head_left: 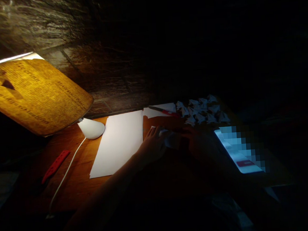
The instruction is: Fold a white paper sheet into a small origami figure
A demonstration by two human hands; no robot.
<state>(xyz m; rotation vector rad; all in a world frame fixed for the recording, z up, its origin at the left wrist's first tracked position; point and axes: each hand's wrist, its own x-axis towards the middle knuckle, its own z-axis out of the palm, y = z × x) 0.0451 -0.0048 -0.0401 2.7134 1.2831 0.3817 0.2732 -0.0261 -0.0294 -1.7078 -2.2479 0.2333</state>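
My left hand point(153, 142) is over the middle of the table, closed on a small piece of white paper point(171, 140) that looks folded. To the right of that paper, my right hand point(195, 140) is in deep shadow, its fingers reaching toward the paper's far edge; whether they grip it is too dark to make out. A stack of white paper point(121, 142) lies just left of my left hand. Beyond the hands, several small folded paper shapes point(200, 114) sit in rows at the back right.
A lit lamp with a printed shade point(39, 99) and white base point(92, 129) stands at the left, its cord point(66, 178) running forward. Nearby lies a red-handled tool point(56, 166). Smaller white paper point(156, 111) carries a red-handled knife point(166, 112). A glowing phone or tablet point(231, 150) lies right.
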